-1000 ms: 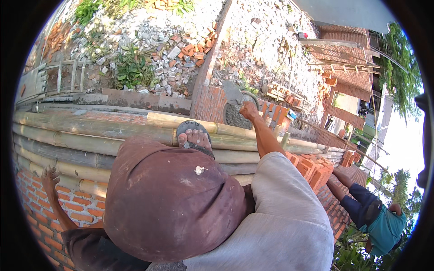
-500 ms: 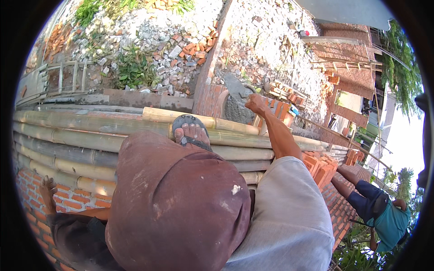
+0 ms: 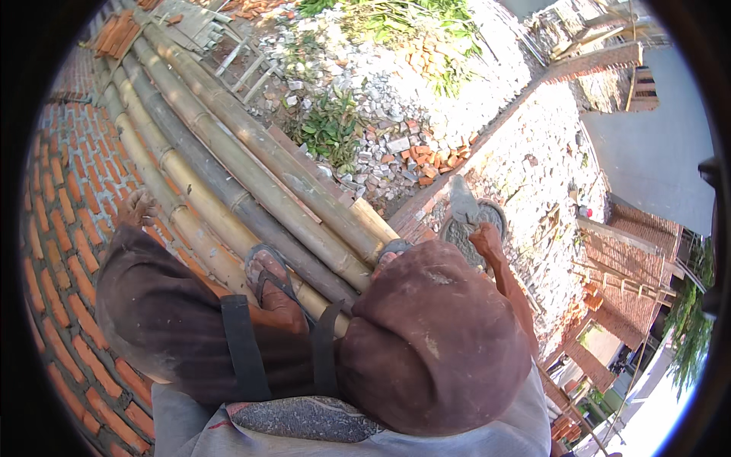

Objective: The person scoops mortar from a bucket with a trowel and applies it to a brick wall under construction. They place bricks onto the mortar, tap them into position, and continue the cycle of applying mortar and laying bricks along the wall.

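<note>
My right hand is closed around the handle of a trowel, past my right knee. The trowel's mortar-smeared blade lies over a round bucket of wet grey mortar. Beyond my left knee, my left hand shows with its fingers apart and nothing in them. It is in front of the brick wall, whose joints are grey mortar; whether it touches the wall I cannot tell. My left forearm is hidden behind the knee.
My sandalled foot stands on a row of long bamboo poles. Stacked bricks sit at their far left end. Below lie rubble, loose bricks and leafy plants. A low wall runs diagonally beyond the bucket.
The view has swung left, showing more of the brick wall and both feet. My right hand stays at the bucket, with the trowel blade still over it. The person in teal is out of view.
</note>
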Demonstrator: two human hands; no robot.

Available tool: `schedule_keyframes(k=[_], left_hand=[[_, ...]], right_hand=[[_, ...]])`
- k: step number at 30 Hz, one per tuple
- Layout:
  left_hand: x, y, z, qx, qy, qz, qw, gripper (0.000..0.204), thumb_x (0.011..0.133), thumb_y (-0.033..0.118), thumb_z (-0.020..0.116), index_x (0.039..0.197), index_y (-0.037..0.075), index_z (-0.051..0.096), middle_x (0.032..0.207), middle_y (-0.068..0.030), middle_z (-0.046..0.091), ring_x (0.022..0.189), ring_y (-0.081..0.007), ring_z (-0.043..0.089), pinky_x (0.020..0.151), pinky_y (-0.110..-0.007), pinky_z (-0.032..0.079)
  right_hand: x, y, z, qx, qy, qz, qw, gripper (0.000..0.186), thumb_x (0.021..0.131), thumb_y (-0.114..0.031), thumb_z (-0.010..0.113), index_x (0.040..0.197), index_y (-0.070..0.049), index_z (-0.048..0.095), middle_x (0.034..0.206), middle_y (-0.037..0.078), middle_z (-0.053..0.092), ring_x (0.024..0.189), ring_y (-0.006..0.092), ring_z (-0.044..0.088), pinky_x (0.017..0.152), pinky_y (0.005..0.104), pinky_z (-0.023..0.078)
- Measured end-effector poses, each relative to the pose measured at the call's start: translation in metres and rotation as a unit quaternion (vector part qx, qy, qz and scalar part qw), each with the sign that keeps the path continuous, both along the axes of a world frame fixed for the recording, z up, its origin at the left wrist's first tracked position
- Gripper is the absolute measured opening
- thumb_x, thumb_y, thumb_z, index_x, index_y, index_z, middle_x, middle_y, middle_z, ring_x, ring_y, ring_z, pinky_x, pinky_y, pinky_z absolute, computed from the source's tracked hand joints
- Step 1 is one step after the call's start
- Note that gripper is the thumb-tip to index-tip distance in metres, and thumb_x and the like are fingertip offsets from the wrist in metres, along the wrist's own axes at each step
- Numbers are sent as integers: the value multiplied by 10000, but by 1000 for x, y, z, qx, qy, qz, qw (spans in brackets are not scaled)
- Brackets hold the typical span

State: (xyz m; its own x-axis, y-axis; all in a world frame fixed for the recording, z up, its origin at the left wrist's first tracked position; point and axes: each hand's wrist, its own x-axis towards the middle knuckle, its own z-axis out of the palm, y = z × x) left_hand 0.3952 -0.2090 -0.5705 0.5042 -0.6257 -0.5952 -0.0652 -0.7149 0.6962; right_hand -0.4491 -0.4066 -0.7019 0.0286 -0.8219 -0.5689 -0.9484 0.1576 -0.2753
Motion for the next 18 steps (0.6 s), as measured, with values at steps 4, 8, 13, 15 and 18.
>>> schedule_keyframes(k=[4,8,13,15,18], left_hand=[[-73,22,-6,-58,-75,42,995,396,943,255,576,1190,-54,574,1007,-130,671,871,-176,659,758,-317,518],[-118,35,5,10,-86,48,995,365,914,228,574,1098,-84,619,970,-150,687,864,-170,660,780,-306,510],[-177,65,36,-34,-29,73,996,397,902,240,591,1113,-95,612,950,-172,684,837,-179,658,762,-320,515],[-200,82,63,-11,-4,78,997,416,900,259,597,1125,-90,609,950,-170,685,835,-192,661,754,-331,517],[-235,108,108,30,59,132,989,448,896,292,612,1139,-84,607,951,-169,686,821,-208,663,739,-340,519]], right_hand=[[63,-46,74,57,-56,-33,996,212,738,-140,598,815,57,582,599,192,544,556,278,559,561,407,442],[158,-73,181,-22,-64,177,982,163,776,-117,575,760,34,515,538,142,500,496,219,506,516,391,415],[292,-82,297,24,-124,282,951,175,803,-94,587,753,26,470,532,141,499,477,221,484,502,385,409],[338,-82,330,27,-142,341,929,173,799,-90,603,780,27,476,563,165,524,516,279,538,536,400,437],[397,-79,368,28,-166,411,896,179,783,-81,632,800,27,491,609,207,557,608,400,598,594,439,473]])
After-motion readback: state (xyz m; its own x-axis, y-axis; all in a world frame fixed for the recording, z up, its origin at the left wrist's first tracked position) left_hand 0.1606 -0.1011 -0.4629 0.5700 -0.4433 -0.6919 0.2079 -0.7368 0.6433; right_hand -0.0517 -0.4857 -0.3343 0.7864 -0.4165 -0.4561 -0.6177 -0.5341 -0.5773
